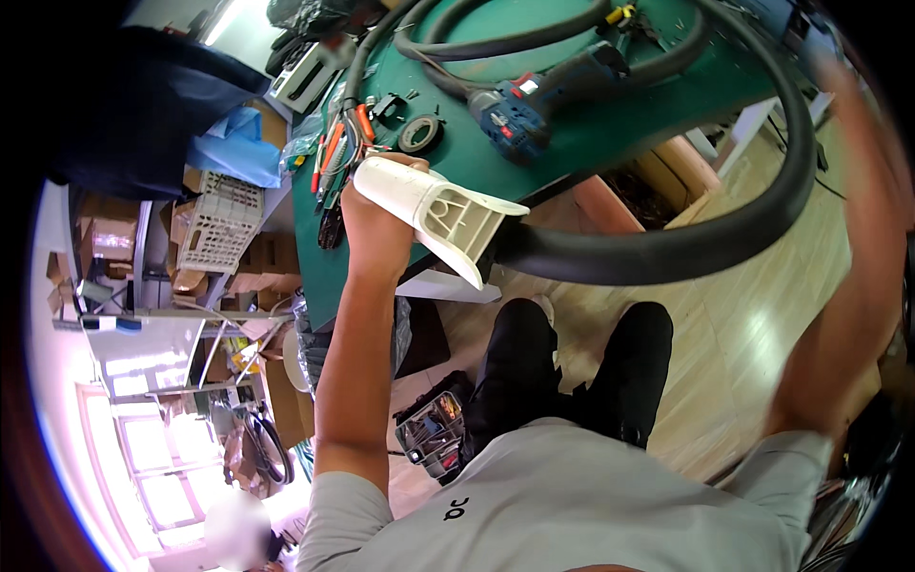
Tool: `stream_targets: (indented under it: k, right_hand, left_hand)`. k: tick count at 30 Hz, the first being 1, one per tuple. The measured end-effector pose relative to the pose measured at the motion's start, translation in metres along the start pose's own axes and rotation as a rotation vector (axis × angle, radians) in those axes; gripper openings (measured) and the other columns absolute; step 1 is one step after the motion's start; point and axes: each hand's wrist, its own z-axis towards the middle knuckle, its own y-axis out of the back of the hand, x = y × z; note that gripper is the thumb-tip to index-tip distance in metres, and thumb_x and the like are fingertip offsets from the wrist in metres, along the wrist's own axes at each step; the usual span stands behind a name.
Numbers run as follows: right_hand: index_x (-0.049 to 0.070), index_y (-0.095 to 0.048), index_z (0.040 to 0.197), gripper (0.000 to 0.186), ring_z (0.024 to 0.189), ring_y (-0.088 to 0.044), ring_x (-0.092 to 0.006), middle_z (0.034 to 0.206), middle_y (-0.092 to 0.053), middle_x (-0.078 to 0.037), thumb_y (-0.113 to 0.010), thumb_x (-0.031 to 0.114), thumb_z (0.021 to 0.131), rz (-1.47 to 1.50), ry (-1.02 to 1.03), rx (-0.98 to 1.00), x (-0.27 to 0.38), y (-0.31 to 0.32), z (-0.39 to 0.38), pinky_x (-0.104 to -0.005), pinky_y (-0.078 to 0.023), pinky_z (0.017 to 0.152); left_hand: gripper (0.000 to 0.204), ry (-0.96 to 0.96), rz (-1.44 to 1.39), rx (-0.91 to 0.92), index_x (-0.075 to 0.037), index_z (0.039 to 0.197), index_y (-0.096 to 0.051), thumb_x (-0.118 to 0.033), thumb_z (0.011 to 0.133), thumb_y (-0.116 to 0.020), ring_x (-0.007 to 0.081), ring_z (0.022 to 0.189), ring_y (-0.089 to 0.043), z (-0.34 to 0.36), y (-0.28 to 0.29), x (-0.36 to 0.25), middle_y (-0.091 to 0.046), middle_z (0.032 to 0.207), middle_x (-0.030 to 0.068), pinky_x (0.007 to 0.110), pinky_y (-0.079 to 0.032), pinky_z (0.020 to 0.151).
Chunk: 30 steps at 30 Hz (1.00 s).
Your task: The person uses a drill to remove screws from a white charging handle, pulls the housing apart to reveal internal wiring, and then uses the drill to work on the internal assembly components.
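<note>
My left hand (377, 221) is wrapped round a white plastic handle-like part (405, 194) with a flared, ribbed hollow end. The part hangs over the near edge of the green table (457, 181). Directly beyond its flared end is the end of a thick black hose (658, 257); the frame does not show whether the two are joined. This hose loops round to the right and back onto the table. My right arm reaches up at the far right, its hand (827, 69) smeared by motion close to the table's far right corner, so the fingers cannot be read.
A blue cordless power tool (515, 119) lies on the table beside a black tape roll (420, 135). Pliers with yellow grips (624, 17) lie farther back. Orange-handled hand tools (332, 148) are at the left. Below stand an open wooden box (658, 181) and a tool basket (432, 434).
</note>
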Motion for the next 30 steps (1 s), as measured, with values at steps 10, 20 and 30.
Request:
stream_targets:
  k: [10, 20, 30]
  right_hand:
    - [0.015, -0.038, 0.144, 0.077, 0.110, -0.059, -0.0302, 0.127, -0.055, -0.013, -0.071, 0.014, 0.074, -0.429, 0.571, 0.929, 0.068, -0.168, 0.048, -0.0395, -0.047, 0.094]
    - [0.019, -0.043, 0.140, 0.048, 0.087, -0.068, -0.0261, 0.108, -0.062, -0.009, -0.050, 0.018, 0.092, -0.360, 0.772, 0.588, 0.040, -0.215, 0.035, -0.0347, -0.052, 0.076]
    - [0.008, -0.054, 0.127, 0.052, 0.100, -0.063, -0.0275, 0.111, -0.065, -0.020, -0.066, 0.018, 0.077, 0.635, 0.064, 0.826, 0.027, 0.061, 0.083, -0.0374, -0.050, 0.084]
  left_hand:
    - [0.014, -0.058, 0.157, -0.005, 0.002, 0.088, -0.067, -0.011, 0.085, -0.070, 0.0063, 0.061, -0.055, -0.002, -0.002, -0.003, -0.064, 0.076, 0.0033, 0.022, -0.041, 0.050]
    - [0.006, -0.103, 0.108, -0.006, -0.001, 0.084, -0.065, -0.001, 0.080, -0.069, 0.0100, 0.071, -0.060, -0.005, -0.009, 0.000, -0.065, 0.077, 0.0034, 0.026, -0.048, 0.066]
    - [0.008, -0.091, -0.021, 0.034, 0.000, 0.089, -0.066, -0.002, 0.081, -0.066, 0.0106, 0.072, -0.060, 0.007, -0.006, 0.009, -0.065, 0.081, 0.0039, 0.026, -0.048, 0.068]
